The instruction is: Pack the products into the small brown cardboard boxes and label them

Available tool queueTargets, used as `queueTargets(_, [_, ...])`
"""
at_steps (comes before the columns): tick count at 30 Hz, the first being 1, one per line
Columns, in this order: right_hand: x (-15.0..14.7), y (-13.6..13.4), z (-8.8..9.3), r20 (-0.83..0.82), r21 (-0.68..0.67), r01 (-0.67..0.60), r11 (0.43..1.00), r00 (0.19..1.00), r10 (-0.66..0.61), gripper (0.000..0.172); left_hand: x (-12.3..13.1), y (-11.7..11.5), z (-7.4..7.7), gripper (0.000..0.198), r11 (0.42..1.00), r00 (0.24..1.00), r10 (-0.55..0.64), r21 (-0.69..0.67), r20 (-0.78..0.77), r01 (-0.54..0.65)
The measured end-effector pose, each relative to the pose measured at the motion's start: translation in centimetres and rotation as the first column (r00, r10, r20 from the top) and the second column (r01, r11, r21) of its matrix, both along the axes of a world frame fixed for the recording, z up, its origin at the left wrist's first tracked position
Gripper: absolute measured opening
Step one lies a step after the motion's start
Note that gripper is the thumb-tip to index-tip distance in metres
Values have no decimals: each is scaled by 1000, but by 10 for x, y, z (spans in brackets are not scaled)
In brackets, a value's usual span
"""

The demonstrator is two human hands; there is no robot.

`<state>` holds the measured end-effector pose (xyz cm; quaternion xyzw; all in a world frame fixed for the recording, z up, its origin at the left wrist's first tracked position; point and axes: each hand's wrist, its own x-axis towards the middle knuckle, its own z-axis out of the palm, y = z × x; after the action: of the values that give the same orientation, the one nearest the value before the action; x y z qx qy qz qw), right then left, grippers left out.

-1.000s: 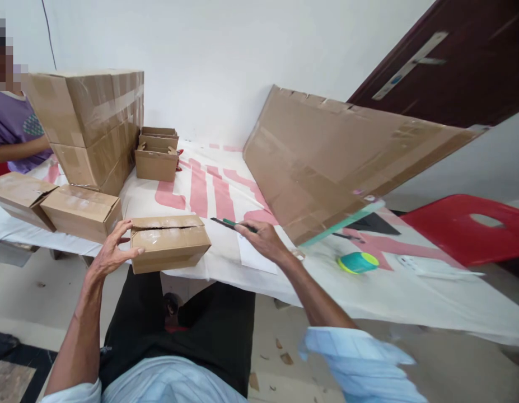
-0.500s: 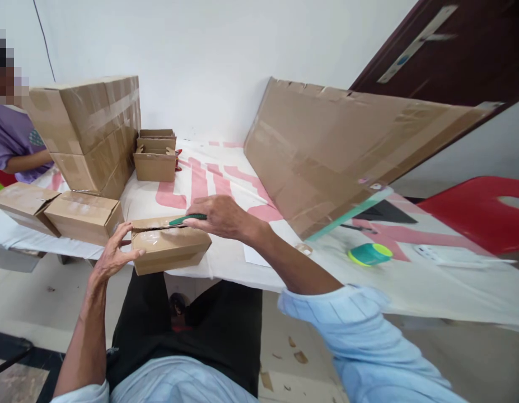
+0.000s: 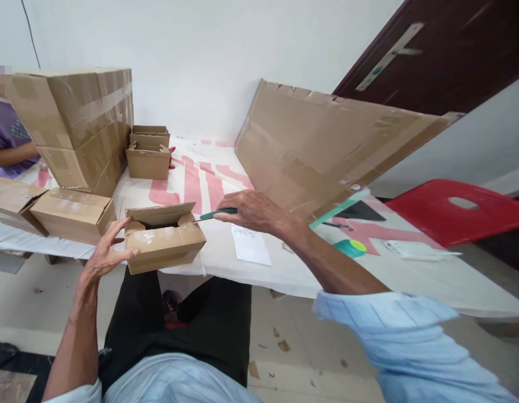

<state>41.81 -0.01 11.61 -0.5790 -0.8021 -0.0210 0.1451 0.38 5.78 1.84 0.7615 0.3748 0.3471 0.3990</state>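
Note:
A small cardboard box sits at the table's front edge, its back flap raised and a dark gap showing along the top. Clear tape clings to the near top panel. My left hand grips the box's left end, thumb on the near side and fingers at the back corner. In my right hand is a green-handled knife, held closed in the fingers. Its thin blade points left, near the box's right end flap. The inside of the box is mostly hidden.
Two closed small boxes lie to the left, before a stack of large taped boxes. Open small boxes stand behind. A big cardboard sheet leans at the right, near a paper, tape roll and red chair.
My right hand has moved right with the knife, off the top seam. The box's back flap has lifted and the top has come open. My left hand keeps its hold.

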Motion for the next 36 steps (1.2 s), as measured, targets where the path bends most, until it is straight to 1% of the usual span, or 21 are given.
queueTargets(2, [17,-9,-24,-121,44,69,997,991,-63,33,0,0,2,93,1000,1000,3,-3,-8,-3])
queueTargets(3, [21,-13,-41,-206,59,136,989,971,-121,35,1,1,2,94,1000,1000,4,-3,-12,-4])
queueTargets(4, [21,-15,-61,-283,59,208,976,941,-184,36,1,1,3,95,1000,1000,4,-3,-17,-4])
queueTargets(7, [8,-19,-130,-384,34,391,920,855,-349,36,0,2,2,101,1000,1000,-2,0,-31,2])
queueTargets(9, [-4,-18,-169,-448,42,439,898,811,-376,35,-1,2,2,107,1000,999,-13,1,-39,13])
queueTargets(10, [-9,-17,-181,-476,41,435,900,800,-365,36,-2,2,2,110,1000,999,-20,0,-44,20])
queueTargets(11, [-13,-15,-188,-500,41,425,905,793,-350,37,-2,2,2,113,1000,999,-26,-4,-47,25])
queueTargets(12, [-16,-12,-189,-520,43,410,911,788,-330,38,-2,2,2,116,1000,998,-30,-8,-49,29])
queueTargets(13, [-19,-9,-185,-540,57,395,917,784,-304,40,-3,2,3,118,999,998,-32,-13,-50,31])
queueTargets(14, [-22,-5,-175,-557,84,375,923,785,-269,40,-2,2,3,119,999,998,-32,-17,-50,31])
queueTargets(16, [-31,3,-148,-564,167,299,940,811,-157,40,-2,2,3,123,999,998,-32,-24,-51,31])
queueTargets(18, [-45,9,-116,-502,225,128,966,865,2,36,-1,2,3,125,999,998,-33,-27,-46,32])
queueTargets(20, [-64,11,-89,-397,185,-68,980,908,137,33,-1,2,3,127,999,999,-39,-31,-37,37])
queueTargets(21, [-73,9,-80,-351,148,-144,978,918,188,33,-1,3,2,128,999,999,-42,-33,-32,41])
queueTargets(23, [-88,1,-68,-295,114,-219,969,924,243,29,-3,3,0,129,998,998,-53,-46,-24,52])
queueTargets(24, [-93,-6,-65,-283,133,-224,965,925,254,26,-4,4,-1,129,997,998,-61,-56,-19,60])
queueTargets(26, [-96,-23,-64,-266,229,-210,951,926,268,21,-7,6,-3,126,994,997,-81,-75,-4,80])
queueTargets(28, [-95,-42,-68,-228,344,-213,914,926,302,18,-9,8,-6,125,991,995,-101,-82,15,102])
queueTargets(31, [-92,-64,-78,-156,460,-259,849,918,364,17,-10,10,-10,136,987,990,-136,-84,44,140])
queueTargets(34, [-96,-74,-88,-112,478,-312,821,905,410,14,-9,7,-13,139,982,986,-154,-101,59,160])
queueTargets(36, [-98,-73,-90,-122,456,-323,829,900,418,15,-8,3,-13,140,986,989,-143,-88,21,144])
